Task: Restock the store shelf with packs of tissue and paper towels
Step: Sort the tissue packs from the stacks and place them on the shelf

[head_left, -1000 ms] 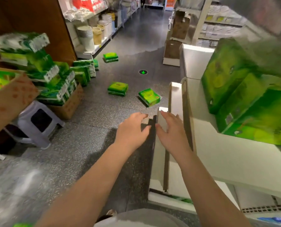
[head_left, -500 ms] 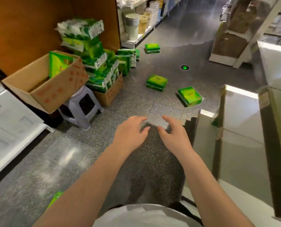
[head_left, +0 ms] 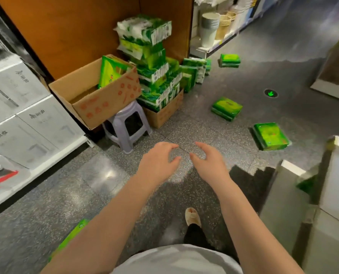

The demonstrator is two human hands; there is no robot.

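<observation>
My left hand and right hand hung empty, fingers loosely curled; the green tissue pack at right looked nearest, best gripped two-handed.

Tall stack of green/white tissue packs against brown panel, spilling over low carton; top packs tilted. One green pack upright in open box on stool. More packs upright on floor just R of stack. Three loose green packs flat on floor, well apart: far, mid, near. Another pack at bottom left, partly hidden by arm.
</observation>
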